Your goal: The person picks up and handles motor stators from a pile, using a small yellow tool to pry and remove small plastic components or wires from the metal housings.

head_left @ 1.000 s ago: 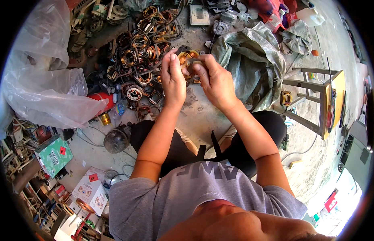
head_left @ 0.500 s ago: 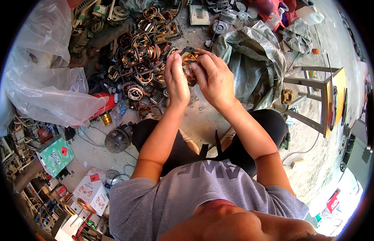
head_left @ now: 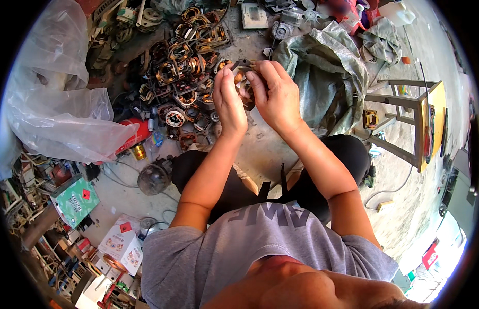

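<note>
My left hand and my right hand hold a motor stator between them, out in front of my knees. Its dark metal frame and copper-coloured windings show in the gap between the hands. The left fingers lie along its left side. My right fingers curl over its far and right side, with the thumb bent in toward the windings; the fingertips are partly hidden. Just left of the hands spreads a heap of similar stators with copper coils. A green-grey woven sack lies right of my right hand.
At right stands a wooden stool with tools on its yellow top; another stator is beside it. Clear plastic sheeting and a red container lie left. Nearer are a green box and a white box.
My right fingers and thumb have shifted slightly on the stator, and it has turned a little between the hands. The whole view has shifted slightly.
</note>
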The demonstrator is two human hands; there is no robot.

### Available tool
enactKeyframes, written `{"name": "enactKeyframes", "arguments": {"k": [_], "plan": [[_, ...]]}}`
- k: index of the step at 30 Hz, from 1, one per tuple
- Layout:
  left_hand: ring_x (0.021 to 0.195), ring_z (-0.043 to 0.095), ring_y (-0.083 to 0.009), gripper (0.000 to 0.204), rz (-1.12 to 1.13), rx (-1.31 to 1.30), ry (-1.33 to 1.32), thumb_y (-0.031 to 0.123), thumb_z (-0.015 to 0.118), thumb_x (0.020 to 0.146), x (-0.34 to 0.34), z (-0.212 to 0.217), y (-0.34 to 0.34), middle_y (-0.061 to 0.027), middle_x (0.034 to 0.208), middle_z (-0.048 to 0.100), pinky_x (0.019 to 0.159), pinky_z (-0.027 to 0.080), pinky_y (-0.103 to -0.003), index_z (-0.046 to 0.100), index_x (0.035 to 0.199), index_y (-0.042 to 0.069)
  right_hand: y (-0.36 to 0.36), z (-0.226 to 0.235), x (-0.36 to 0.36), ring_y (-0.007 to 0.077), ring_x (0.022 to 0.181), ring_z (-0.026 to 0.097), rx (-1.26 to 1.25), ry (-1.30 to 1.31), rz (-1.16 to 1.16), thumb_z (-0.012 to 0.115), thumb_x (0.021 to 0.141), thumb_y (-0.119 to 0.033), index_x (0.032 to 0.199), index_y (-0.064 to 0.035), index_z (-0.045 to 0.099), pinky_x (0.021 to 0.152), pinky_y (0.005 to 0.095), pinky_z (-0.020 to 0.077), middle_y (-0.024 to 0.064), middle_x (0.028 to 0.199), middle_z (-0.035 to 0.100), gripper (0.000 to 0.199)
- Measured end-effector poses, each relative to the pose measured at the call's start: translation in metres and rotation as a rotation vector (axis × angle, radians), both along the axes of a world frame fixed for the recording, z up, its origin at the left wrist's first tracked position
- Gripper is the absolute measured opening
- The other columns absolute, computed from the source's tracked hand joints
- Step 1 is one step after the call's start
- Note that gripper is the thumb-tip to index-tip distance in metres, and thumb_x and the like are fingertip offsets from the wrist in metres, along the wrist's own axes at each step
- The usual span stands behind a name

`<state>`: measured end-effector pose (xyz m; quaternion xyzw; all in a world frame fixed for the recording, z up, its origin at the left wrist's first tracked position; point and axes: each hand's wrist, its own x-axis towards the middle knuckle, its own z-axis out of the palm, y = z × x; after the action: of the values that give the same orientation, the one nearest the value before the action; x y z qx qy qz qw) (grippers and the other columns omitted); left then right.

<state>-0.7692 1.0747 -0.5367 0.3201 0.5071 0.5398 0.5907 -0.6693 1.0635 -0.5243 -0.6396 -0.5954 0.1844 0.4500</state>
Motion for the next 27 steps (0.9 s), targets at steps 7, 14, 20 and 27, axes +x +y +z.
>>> {"name": "enactKeyframes", "arguments": {"k": [7, 14, 20, 27], "plan": [[0.070, 0.044, -0.0069, 0.040, 0.039, 0.035, -0.010, 0.033, 0.036, 0.096, -0.003, -0.007, 0.003, 0.0014, 0.087, 0.053, 0.061, 0.039, -0.022, 0.054, 0.113, 0.001, -0.002, 0.005, -0.006, 0.0325, 0.076, 0.058, 0.065, -0.015, 0.030, 0.065, 0.080, -0.017, 0.080, -0.0055, 0.058, 0.064, 0.0404, 0.0483, 0.0121, 0.085, 0.058, 0.013], [0.066, 0.042, -0.0060, 0.041, 0.044, 0.011, -0.118, 0.034, 0.035, 0.097, -0.003, -0.004, 0.002, 0.0033, 0.078, 0.048, 0.058, 0.037, -0.022, 0.054, 0.114, 0.002, 0.000, 0.005, -0.004, 0.0324, 0.075, 0.058, 0.044, 0.036, 0.053, 0.065, 0.080, -0.017, 0.080, -0.0057, 0.058, 0.063, 0.0403, 0.0478, 0.0116, 0.083, 0.056, 0.013], [0.075, 0.047, -0.0085, 0.039, -0.005, -0.017, -0.105, 0.033, 0.037, 0.097, -0.005, -0.003, 0.003, -0.0020, 0.090, 0.054, 0.066, 0.040, -0.023, 0.053, 0.111, 0.001, -0.001, 0.005, -0.003, 0.0319, 0.076, 0.057, 0.001, -0.014, 0.045, 0.064, 0.081, -0.016, 0.082, -0.0044, 0.057, 0.065, 0.0393, 0.0479, 0.0125, 0.085, 0.055, 0.013], [0.064, 0.039, -0.0060, 0.042, -0.040, -0.025, -0.120, 0.034, 0.035, 0.096, -0.003, 0.001, 0.003, 0.0038, 0.077, 0.046, 0.058, 0.035, -0.022, 0.054, 0.114, 0.001, -0.005, 0.006, -0.001, 0.0323, 0.076, 0.056, 0.025, -0.013, 0.067, 0.065, 0.080, -0.018, 0.081, -0.0063, 0.057, 0.063, 0.0406, 0.0472, 0.0125, 0.084, 0.053, 0.014]]}}
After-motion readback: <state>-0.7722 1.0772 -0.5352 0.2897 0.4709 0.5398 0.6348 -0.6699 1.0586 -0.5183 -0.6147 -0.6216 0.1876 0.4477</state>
